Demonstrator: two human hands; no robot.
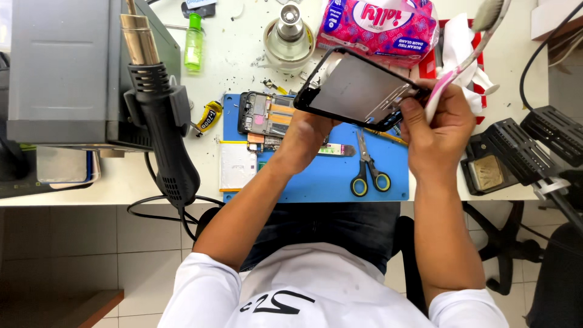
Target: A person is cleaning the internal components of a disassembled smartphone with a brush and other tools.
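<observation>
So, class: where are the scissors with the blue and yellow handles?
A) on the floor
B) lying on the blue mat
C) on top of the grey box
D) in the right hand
B: the scissors lie flat on the blue mat, touched by neither hand.

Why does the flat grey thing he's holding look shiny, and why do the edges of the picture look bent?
In the head view, the phone frame held by the left hand and right hand catches soft overhead light, a dull sheen, no hard glare; the wide lens curves the table edge; the brush is slightly blurred.
</observation>
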